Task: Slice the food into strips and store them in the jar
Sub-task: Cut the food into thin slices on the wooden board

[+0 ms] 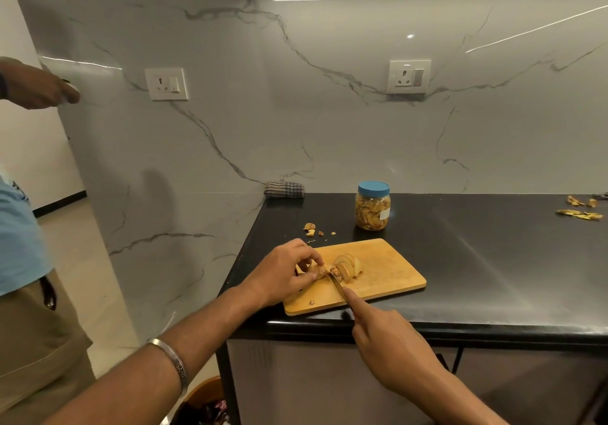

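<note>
A wooden cutting board (388, 270) lies near the front left corner of the black counter (493, 260). On it a pale brown piece of food (318, 271) is pinched by my left hand (286, 273), with several cut slices (348, 265) leaning just to its right. My right hand (385, 336) grips a knife (337, 285), forefinger stretched along the blade's back; the blade sits between the held piece and the slices. Behind the board stands a clear jar (372, 206) with a blue lid on, filled with strips.
Peel scraps (311, 229) lie behind the board and more peelings (580, 212) at the far right. A folded checked cloth (284, 189) rests against the marble wall. Another person (29, 260) stands at the left, off the counter's end. A bin (204, 405) sits on the floor below.
</note>
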